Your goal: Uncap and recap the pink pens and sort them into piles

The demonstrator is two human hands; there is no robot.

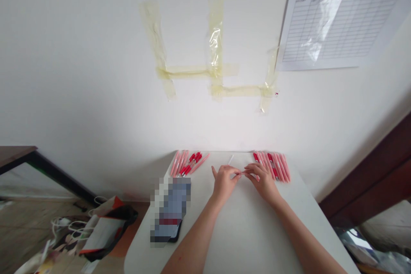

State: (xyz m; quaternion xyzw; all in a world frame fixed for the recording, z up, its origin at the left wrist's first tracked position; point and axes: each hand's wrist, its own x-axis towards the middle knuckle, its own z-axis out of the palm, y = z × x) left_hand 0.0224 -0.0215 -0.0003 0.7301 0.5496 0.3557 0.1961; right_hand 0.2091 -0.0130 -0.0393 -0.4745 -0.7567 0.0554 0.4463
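My left hand [224,180] and my right hand [263,181] meet above the far half of the white table. Thumb and fingers of both are pinched on a slim pink pen [243,173], one hand at each end; the fingers cover most of it, so whether it is whole cannot be told. Just beyond my left hand lies a thin white stick [230,159]. Pink pens [282,167], with a few red ones among them, lie side by side just right of my right hand. Farther left are more pink pens [180,162] and several red pens [192,165].
A phone [173,212], partly blurred out, lies on the left of the white table [244,239]. The wall behind carries yellowed tape [189,72] and a printed sheet [340,21]. Bags and cables [99,231] sit low on the left; dark wooden furniture [369,184] stands right.
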